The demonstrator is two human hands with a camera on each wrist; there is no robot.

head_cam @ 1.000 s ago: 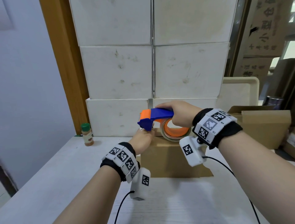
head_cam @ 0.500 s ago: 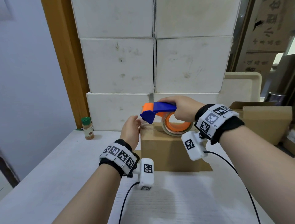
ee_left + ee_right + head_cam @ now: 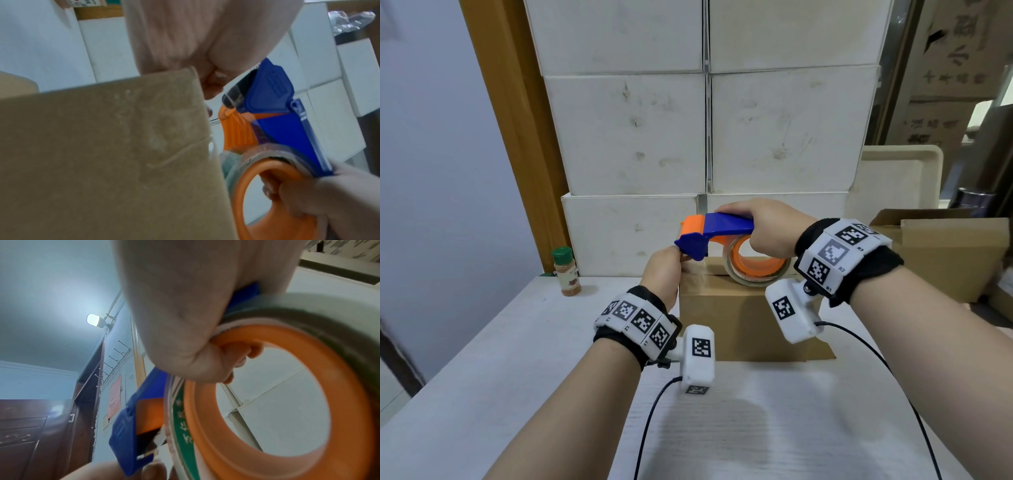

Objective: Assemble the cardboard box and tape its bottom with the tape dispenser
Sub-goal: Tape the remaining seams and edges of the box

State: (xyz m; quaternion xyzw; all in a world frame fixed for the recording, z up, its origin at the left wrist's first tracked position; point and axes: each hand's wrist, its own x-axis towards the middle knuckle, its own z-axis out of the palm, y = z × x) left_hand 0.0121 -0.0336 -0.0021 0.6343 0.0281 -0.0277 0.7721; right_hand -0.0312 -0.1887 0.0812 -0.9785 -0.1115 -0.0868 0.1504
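Cardboard box under tape dispenser, gripped by right hand; left hand pinches tape.

White table: cardboard box, spice jar, stacked white boxes.

White boxes stacked against the wall behind a pale table.
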